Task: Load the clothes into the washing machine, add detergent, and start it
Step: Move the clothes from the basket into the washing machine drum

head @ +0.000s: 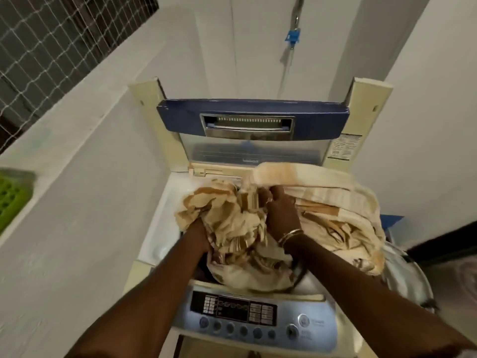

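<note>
A top-loading washing machine (160, 228) stands in a white-walled corner. Its blue-framed lid (232, 117) is raised upright against the wall, and its tub is open below. A large cream-and-brown printed cloth (322, 202) fills most of the opening. Its lower folds are bunched down in the tub, while a thick cream edge rises over the back rim and spills past the right side of the machine. Netting (51, 47) covers a dark window at the upper left. Beside the machine on the right, partly under the hanging cloth, sits a round metal basin (407, 275). The blue-grey control panel (232, 308) runs along the near edge with a dark display and a row of round buttons, though the lettering is too blurred to read. The right hand (280, 205) lies on top of the pile near its middle, fingers curled into a fold and gripping it. The left hand (198, 229) goes in under the fabric at the tub's left side — only the wrist and the heel of the hand show, so its grip cannot be told. A green perforated basket (10, 197) sits on the ledge at the far left. Thin gold bangles (290, 235) ring the right wrist, and a small blue clip (293, 36) hangs on the line against the back wall.
</note>
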Motion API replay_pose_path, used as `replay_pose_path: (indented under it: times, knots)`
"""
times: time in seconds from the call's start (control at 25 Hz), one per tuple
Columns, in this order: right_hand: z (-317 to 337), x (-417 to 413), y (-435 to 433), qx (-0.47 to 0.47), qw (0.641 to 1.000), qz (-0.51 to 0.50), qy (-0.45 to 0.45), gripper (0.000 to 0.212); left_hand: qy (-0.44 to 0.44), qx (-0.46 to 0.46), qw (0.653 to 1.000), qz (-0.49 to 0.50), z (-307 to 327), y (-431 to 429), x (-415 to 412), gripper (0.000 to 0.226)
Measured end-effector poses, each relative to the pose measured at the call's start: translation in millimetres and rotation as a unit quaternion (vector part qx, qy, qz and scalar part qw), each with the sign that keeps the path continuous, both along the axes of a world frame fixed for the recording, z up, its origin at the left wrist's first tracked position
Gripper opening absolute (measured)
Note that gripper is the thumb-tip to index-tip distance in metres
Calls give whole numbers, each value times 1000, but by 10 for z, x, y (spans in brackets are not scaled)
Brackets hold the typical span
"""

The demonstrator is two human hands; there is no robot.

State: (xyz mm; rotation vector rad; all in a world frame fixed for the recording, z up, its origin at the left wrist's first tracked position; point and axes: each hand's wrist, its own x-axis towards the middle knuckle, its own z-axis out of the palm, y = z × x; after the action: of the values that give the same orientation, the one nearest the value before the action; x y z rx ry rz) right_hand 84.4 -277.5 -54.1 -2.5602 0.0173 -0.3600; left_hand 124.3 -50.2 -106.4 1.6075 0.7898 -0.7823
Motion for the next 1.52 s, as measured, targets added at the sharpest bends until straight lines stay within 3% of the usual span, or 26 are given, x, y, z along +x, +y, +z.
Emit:
replay_pose_path:
  times: [0.08,0.12,0.16,0.28,0.36,0.48,0.56,0.64,0.72,0.76,0.84,0.92,0.96,1.04,1.16,1.28,1.32,1.44,1.52]
  knots:
    - [-299,-60,65,-131,979,60,146,45,21,12,998,55,36,9,-37,36]
    - [-353,-101,48,-167,956,80,227,51,37,8,999,30,18,-36,-7,42]
    - [-426,-92,-14,-179,941,92,271,55,16,61,998,7,-110,-62,17,45]
    - [-241,-5,-162,-193,908,140,344,53,-70,146,982,-102,-102,-264,-26,22]
    - [-38,38,-231,-181,927,139,298,47,-205,221,940,-158,105,-568,-133,28]
    - [235,-11,-518,-109,987,40,108,40,-332,158,920,-138,400,-1097,-215,19]
    - [291,-88,-891,-71,996,-61,4,40,-411,116,877,-219,567,-1502,-256,28]
    - [239,-188,-1287,-2,983,-182,-10,52,-476,73,822,-303,672,-1872,-269,41]
    - [137,-292,-1671,110,947,-297,54,77,-513,73,747,-416,673,-2218,-296,63]
    - [-11,-331,-1849,195,912,-345,102,92,-523,97,697,-481,673,-2369,-319,79]
    - [-288,-457,-2088,369,806,-417,202,118,-514,163,603,-588,644,-2623,-364,109]
    - [-493,-590,-2142,540,693,-409,248,116,-475,218,561,-641,584,-2792,-390,124]
    - [-534,-642,-2123,616,638,-381,262,95,-458,239,558,-649,560,-2842,-406,128]
    - [-485,-666,-2057,704,578,-339,236,45,-434,264,568,-647,545,-2897,-427,131]
    - [-257,-573,-1973,718,554,-382,175,29,-421,273,574,-647,611,-2913,-411,127]
    - [71,-583,-1856,706,553,-441,25,18,-487,232,587,-604,718,-2750,-376,122]
    - [153,-572,-1777,703,567,-429,-27,14,-514,200,601,-579,742,-2606,-370,120]
    - [329,-511,-1312,623,696,-335,-124,24,-558,102,658,-496,750,-2008,-383,115]
    - [348,-435,-820,595,752,-244,-147,30,-568,95,693,-434,696,-1519,-397,112]
